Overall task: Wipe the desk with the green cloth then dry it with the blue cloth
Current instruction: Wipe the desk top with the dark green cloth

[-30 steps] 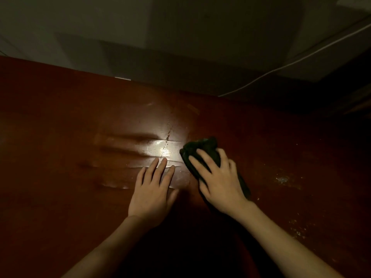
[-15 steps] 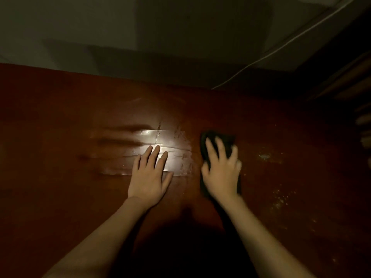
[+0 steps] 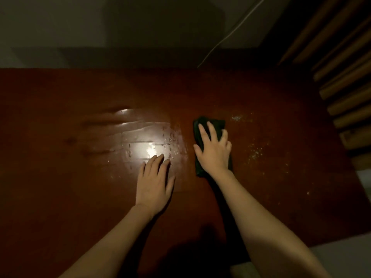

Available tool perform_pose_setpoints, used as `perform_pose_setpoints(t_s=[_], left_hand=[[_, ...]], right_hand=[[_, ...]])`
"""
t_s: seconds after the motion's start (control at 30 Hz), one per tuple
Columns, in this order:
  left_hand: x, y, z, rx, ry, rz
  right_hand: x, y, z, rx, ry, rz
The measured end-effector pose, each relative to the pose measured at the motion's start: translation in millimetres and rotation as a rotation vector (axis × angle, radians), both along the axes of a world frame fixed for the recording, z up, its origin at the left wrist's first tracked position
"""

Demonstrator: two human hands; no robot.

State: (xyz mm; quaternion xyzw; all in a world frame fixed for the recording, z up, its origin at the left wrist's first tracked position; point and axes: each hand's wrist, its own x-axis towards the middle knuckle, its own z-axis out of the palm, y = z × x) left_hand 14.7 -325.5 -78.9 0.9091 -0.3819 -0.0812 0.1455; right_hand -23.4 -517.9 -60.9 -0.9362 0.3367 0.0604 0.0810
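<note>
My right hand point(image 3: 215, 152) presses flat, fingers spread, on the folded green cloth point(image 3: 212, 125) at frame centre-right, its long axis running up-frame, dry speckled desk point(image 3: 281, 137) lying right, nearer it than my flat, empty left hand point(image 3: 154, 182).

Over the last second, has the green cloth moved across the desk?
Yes. The green cloth slid right, away from the wet streaks, toward the pale specks.
</note>
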Motion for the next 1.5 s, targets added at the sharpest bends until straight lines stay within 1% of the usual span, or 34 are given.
perform_pose_setpoints(t_s=[0.1, 0.17, 0.23, 0.33, 0.43, 0.5, 0.63, 0.7, 0.73, 0.77, 0.8, 0.9, 0.93, 1.0, 1.07, 1.13, 1.2, 1.23, 1.3, 1.37, 1.5], left_hand=[[-27, 5, 1, -0.044, 0.034, 0.021], [-40, 12, 2, -0.065, 0.048, 0.034], [-49, 19, 1, -0.067, 0.052, 0.011], [-61, 28, -8, 0.021, 0.041, -0.087], [-66, 37, -19, 0.115, -0.014, -0.165], [-65, 37, -21, 0.132, -0.025, -0.185], [-66, 37, -20, 0.117, -0.018, -0.176], [-67, 38, -20, 0.099, -0.011, -0.171], [-67, 38, -19, 0.087, -0.003, -0.166], [-66, 38, -19, 0.075, 0.005, -0.162], [-66, 38, -18, 0.067, 0.011, -0.161], [-65, 38, -17, 0.059, 0.003, -0.178], [-65, 39, -18, 0.062, 0.002, -0.185], [-65, 40, -18, 0.056, 0.009, -0.184], [-66, 41, -19, 0.050, 0.019, -0.177], [-67, 41, -19, 0.049, 0.023, -0.167], [-67, 40, -18, 0.037, 0.028, -0.166], [-67, 39, -17, 0.034, 0.028, -0.166], [-67, 39, -17, 0.040, 0.019, -0.166], [-67, 38, -17, 0.050, 0.012, -0.161], [-67, 39, -17, 0.053, 0.003, -0.160]], right_hand=[[-41, 32, 0, 0.012, -0.050, 0.032], [-87, 66, -2, -0.023, -0.088, 0.051], [-131, 98, -3, -0.054, -0.083, 0.098], [-169, 112, -5, -0.034, -0.075, 0.204], [-176, 86, -7, 0.068, -0.120, 0.245], [-182, 60, -6, 0.102, -0.125, 0.148], [-193, 14, -2, 0.074, -0.131, -0.238], [-187, 21, 1, 0.043, -0.113, -0.331], [-181, 35, 1, 0.049, -0.107, -0.338], [-176, 53, 2, 0.055, -0.114, -0.296], [-172, 75, 2, 0.041, -0.138, -0.201], [-170, 137, -5, 0.020, -0.184, 0.148], [-172, 145, -6, 0.037, -0.191, 0.219], [-182, 131, -6, 0.053, -0.201, 0.288], [-201, 93, -6, 0.015, -0.164, 0.210], [-227, 43, -7, -0.014, -0.126, -0.016], [-244, 5, -4, 0.018, -0.098, -0.236], [-246, -2, -3, 0.019, -0.100, -0.302], [-240, 6, -3, 0.004, -0.103, -0.347], [-226, 36, -4, 0.010, -0.119, -0.263], [-207, 113, -8, 0.004, -0.171, 0.041]])
